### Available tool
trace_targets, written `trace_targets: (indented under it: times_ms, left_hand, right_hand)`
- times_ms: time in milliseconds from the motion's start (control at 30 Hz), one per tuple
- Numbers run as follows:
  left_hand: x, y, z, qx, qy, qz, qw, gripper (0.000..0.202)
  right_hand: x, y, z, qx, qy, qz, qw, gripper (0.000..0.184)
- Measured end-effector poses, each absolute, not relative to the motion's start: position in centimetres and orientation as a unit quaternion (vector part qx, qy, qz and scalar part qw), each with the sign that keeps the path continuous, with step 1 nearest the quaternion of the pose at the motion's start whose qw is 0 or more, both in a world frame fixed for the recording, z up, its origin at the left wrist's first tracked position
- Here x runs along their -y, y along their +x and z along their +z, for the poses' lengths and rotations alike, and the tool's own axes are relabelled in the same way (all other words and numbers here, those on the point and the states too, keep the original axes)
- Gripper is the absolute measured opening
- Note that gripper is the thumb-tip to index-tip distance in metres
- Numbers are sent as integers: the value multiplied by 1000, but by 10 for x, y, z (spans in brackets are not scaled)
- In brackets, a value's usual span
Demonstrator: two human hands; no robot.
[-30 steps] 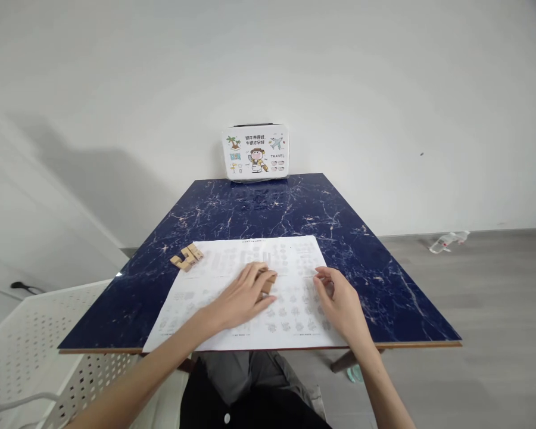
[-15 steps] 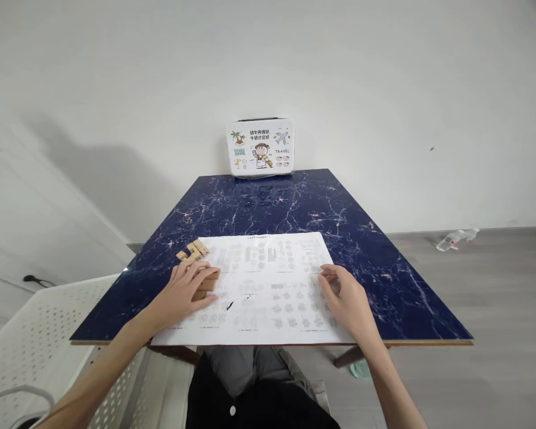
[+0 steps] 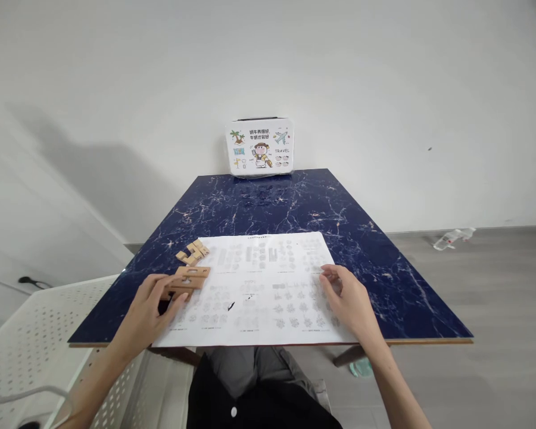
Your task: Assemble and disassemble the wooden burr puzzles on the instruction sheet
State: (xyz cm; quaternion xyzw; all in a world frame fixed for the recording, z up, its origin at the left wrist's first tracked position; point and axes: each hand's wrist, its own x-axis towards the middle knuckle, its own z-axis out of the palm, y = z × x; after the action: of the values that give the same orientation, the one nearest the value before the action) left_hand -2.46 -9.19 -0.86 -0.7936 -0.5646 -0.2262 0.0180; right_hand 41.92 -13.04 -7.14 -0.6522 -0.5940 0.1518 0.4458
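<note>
My left hand [image 3: 146, 311] has its fingers and thumb closed round the left end of several brown notched wooden puzzle pieces [image 3: 193, 281]. They lie side by side at the left edge of a large white printed sheet [image 3: 259, 292], partly hidden by the fingers. Just beyond them is a cluster of lighter wooden pieces [image 3: 193, 252] by the sheet's far left corner. Over the sheet's right edge rests my right hand [image 3: 348, 298], thumb and forefinger a little apart, fingertips touching the paper, nothing visible between them.
The dark blue marbled table [image 3: 268, 205] carries a white cartoon-printed case [image 3: 261, 149] standing against the wall. A white perforated rack [image 3: 49, 322] stands on the left. A clear plastic bottle [image 3: 453, 239] lies on the floor at right.
My left hand has drawn back to the left, and the brown puzzle pieces under it have shifted left and show more. My right hand has hardly moved.
</note>
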Motion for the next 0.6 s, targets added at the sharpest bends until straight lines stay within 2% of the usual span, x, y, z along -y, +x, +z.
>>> trace_targets:
  times_ms: [133, 233, 400, 600]
  left_hand:
    - [112, -25, -7, 611, -748, -259, -23, 37]
    - [124, -18, -8, 605, -751, -265, -15, 34]
    - [131, -2, -8, 629, -743, -227, 22, 39]
    - [123, -10, -4, 692, -699, -180, 1, 50]
  right_hand:
    - [136, 414, -63, 599, -644, 147, 452, 33]
    - [150, 404, -49, 610, -619, 197, 454, 33]
    - [167, 394, -32, 636, -562, 327, 416, 33]
    - [165, 404, -41, 620, -562, 334, 433, 32]
